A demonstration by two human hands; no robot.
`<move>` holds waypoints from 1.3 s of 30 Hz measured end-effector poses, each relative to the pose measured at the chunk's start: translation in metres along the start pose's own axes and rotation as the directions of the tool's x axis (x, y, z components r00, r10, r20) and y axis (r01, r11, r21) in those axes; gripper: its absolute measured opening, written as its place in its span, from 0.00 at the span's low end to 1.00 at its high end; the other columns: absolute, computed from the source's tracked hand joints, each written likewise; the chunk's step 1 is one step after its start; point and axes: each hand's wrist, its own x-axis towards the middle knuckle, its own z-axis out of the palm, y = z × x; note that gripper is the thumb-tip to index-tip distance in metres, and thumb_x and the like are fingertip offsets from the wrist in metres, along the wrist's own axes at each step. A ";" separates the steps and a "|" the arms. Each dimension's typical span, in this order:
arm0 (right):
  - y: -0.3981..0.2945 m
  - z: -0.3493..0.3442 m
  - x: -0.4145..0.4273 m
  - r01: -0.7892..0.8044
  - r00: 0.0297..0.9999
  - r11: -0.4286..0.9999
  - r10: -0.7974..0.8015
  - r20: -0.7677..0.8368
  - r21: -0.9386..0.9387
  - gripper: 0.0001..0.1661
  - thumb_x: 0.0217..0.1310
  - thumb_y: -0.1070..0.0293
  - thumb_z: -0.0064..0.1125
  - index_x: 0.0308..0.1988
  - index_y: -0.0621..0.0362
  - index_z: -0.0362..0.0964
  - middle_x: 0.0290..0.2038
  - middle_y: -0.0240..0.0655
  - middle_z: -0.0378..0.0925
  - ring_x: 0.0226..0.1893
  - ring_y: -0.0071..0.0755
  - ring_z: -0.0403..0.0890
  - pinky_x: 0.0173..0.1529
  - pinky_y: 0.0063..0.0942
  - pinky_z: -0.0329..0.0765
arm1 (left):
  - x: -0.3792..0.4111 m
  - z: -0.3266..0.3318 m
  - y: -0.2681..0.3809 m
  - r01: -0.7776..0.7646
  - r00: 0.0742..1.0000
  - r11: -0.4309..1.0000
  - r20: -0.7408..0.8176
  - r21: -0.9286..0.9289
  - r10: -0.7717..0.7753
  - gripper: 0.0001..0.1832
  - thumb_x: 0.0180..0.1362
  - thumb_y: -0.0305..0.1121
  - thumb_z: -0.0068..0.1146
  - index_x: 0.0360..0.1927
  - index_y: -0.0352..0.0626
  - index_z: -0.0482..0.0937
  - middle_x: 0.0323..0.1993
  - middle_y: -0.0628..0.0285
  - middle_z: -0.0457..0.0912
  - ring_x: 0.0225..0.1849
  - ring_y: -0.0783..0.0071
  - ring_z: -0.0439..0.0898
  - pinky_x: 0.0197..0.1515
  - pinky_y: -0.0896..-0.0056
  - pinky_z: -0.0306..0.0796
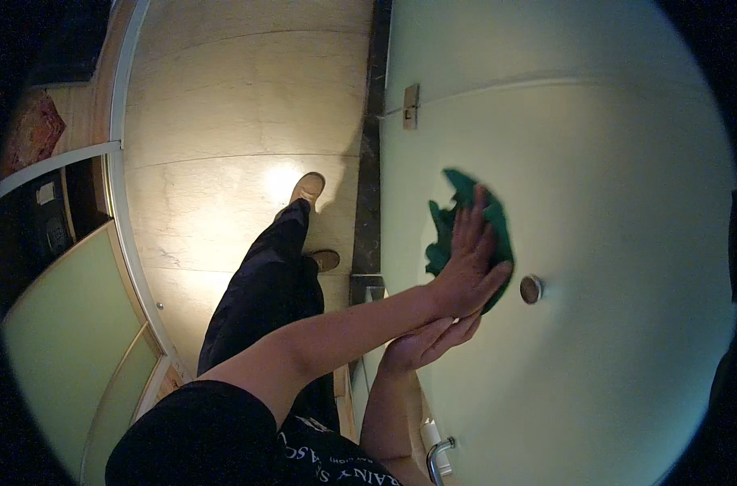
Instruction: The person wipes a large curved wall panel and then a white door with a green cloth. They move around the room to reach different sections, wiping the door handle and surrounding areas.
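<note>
My left hand (pixel 470 261) is spread over a bunched green cloth (pixel 501 228), pressing it against a frosted glass door panel (pixel 593 200). Its fingers point towards the top of the view. Just below the left wrist, my right hand (pixel 432 343) has its fingers extended close together beside the heel of the left hand and the cloth's lower edge. Whether the right fingers hold any cloth is hidden. A round metal knob (pixel 531 289) sits on the glass, a little right of the left hand.
Above left on the glass is a metal fitting (pixel 410 106). A curved metal handle (pixel 441 455) is at the bottom. A dark stone strip (pixel 368 212) borders the pale tiled floor (pixel 240 97). A cabinet with a pale green panel (pixel 70 304) stands at the left.
</note>
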 end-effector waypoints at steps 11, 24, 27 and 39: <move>-0.011 0.095 0.083 0.346 0.931 0.934 -0.329 0.161 -0.090 0.32 0.73 0.57 0.33 0.68 0.66 0.49 0.66 0.53 0.47 0.68 0.51 0.52 0.69 0.43 0.54 | 0.140 -0.047 -0.056 -0.111 0.977 0.993 -0.180 0.032 0.115 0.37 0.59 0.48 0.50 0.70 0.48 0.57 0.76 0.58 0.35 0.75 0.46 0.38 0.73 0.42 0.34; 0.071 0.108 0.070 0.194 0.859 0.972 -0.104 0.501 -0.130 0.33 0.70 0.61 0.46 0.66 0.69 0.51 0.66 0.58 0.50 0.66 0.59 0.56 0.68 0.45 0.56 | 0.043 -0.003 -0.265 -0.165 0.935 0.884 -0.216 0.438 0.282 0.35 0.66 0.33 0.47 0.72 0.50 0.44 0.72 0.37 0.42 0.72 0.34 0.43 0.72 0.44 0.43; 0.084 0.094 0.057 0.150 0.853 0.969 -0.027 0.521 -0.197 0.33 0.69 0.60 0.47 0.65 0.68 0.53 0.66 0.57 0.51 0.65 0.59 0.57 0.67 0.45 0.58 | 0.000 0.011 -0.268 -0.098 0.953 0.919 -0.231 0.382 0.198 0.37 0.64 0.27 0.47 0.73 0.52 0.43 0.71 0.35 0.41 0.72 0.32 0.42 0.71 0.40 0.43; 0.122 0.012 -0.015 -0.058 0.886 0.933 0.212 0.413 -0.355 0.33 0.70 0.57 0.46 0.64 0.70 0.56 0.64 0.57 0.52 0.64 0.57 0.59 0.66 0.43 0.59 | -0.199 0.067 -0.261 0.367 0.905 0.889 0.115 0.274 -0.409 0.39 0.66 0.38 0.46 0.72 0.46 0.36 0.71 0.37 0.41 0.72 0.37 0.41 0.71 0.45 0.41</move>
